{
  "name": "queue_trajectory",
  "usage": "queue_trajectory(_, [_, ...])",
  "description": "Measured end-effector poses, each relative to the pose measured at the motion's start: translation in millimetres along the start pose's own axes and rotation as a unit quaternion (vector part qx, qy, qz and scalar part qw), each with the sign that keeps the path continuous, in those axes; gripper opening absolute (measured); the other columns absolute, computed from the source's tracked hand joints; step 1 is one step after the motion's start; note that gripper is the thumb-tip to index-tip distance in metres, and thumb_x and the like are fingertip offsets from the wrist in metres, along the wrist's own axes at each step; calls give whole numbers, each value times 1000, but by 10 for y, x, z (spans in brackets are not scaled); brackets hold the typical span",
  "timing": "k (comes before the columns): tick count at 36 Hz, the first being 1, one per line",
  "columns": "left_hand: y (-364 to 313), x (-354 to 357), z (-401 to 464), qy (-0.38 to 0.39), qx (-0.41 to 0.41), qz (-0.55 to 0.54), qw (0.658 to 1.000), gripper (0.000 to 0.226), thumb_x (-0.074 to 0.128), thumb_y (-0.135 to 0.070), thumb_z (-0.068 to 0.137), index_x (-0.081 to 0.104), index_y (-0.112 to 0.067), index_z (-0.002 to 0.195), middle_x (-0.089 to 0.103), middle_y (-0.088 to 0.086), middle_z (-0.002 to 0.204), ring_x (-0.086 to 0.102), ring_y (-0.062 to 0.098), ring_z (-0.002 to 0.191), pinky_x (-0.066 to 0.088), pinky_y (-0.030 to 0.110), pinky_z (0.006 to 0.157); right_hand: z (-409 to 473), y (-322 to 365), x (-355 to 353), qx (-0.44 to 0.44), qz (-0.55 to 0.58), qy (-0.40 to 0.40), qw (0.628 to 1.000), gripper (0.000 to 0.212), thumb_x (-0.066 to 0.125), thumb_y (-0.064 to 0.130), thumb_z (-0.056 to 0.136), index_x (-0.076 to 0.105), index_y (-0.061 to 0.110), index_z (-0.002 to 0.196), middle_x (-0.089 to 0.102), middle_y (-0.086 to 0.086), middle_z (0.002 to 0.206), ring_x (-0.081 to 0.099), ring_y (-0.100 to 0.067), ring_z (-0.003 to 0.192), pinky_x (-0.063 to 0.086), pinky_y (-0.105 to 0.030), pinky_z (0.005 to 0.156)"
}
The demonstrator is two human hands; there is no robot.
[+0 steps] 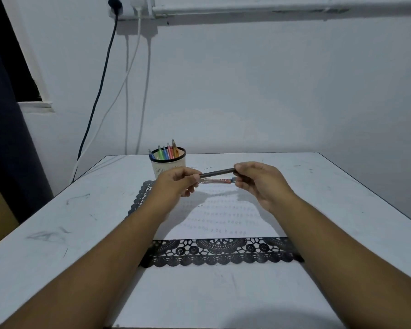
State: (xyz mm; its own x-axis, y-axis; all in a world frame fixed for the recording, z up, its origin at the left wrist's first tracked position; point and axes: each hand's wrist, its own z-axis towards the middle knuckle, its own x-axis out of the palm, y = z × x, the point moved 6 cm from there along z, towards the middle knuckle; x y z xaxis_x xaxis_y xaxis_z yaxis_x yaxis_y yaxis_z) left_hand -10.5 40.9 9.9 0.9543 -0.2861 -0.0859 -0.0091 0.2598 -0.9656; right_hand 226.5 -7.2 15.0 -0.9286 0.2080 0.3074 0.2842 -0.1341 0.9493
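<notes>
Both hands are raised above a white sheet of paper (220, 219) covered in faint handwritten rows. My left hand (177, 182) pinches the left end of a clear pen barrel (216, 180) with red print. My right hand (261, 181) pinches the right end of a dark grey pen (217, 173) that slants just above the clear one. The two pens lie close together between the hands, and their tips are hidden by my fingers. Whether each hand also touches the other pen, I cannot tell.
A black lace mat (220, 251) lies under the paper on the white table (57, 222). A cream pen cup (166, 163) with several coloured pens stands at the back, just behind my left hand. Cables (100, 91) hang down the wall at the left.
</notes>
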Motion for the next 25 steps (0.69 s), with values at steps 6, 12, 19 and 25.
queue_trajectory(6, [-3, -9, 30, -5, 13, -6, 1000, 8, 73, -18, 96, 80, -18, 92, 73, 2, 79, 63, 9, 68, 51, 23, 67, 16, -40, 32, 5, -22, 21, 1000, 11, 78, 6, 91, 76, -4, 95, 76, -14, 84, 70, -19, 70, 63, -26, 68])
queue_trajectory(12, [-7, -8, 27, -5, 19, 8, 1000, 12, 71, -18, 97, 80, -21, 90, 73, 2, 80, 62, 9, 69, 50, 25, 68, 13, -16, 22, 2, -40, 27, 999, 11, 78, 6, 91, 76, -3, 95, 75, -13, 81, 69, -18, 68, 63, -26, 67])
queue_trajectory(19, [1, -16, 40, -8, 19, 10, 1000, 14, 70, -20, 98, 80, -25, 89, 74, 2, 81, 62, 9, 70, 50, 27, 70, 29, 2, 10, -7, -53, 22, 998, 10, 78, 7, 91, 77, -3, 94, 76, -14, 82, 70, -19, 68, 63, -27, 69])
queue_trajectory(25, [9, -51, 57, -32, 18, -2, 999, 16, 69, -18, 99, 80, -22, 87, 73, 3, 78, 61, 10, 67, 52, 26, 69, 36, 25, -11, -9, -47, 11, 999, 9, 75, 5, 94, 75, -4, 95, 76, -13, 82, 70, -19, 68, 62, -27, 67])
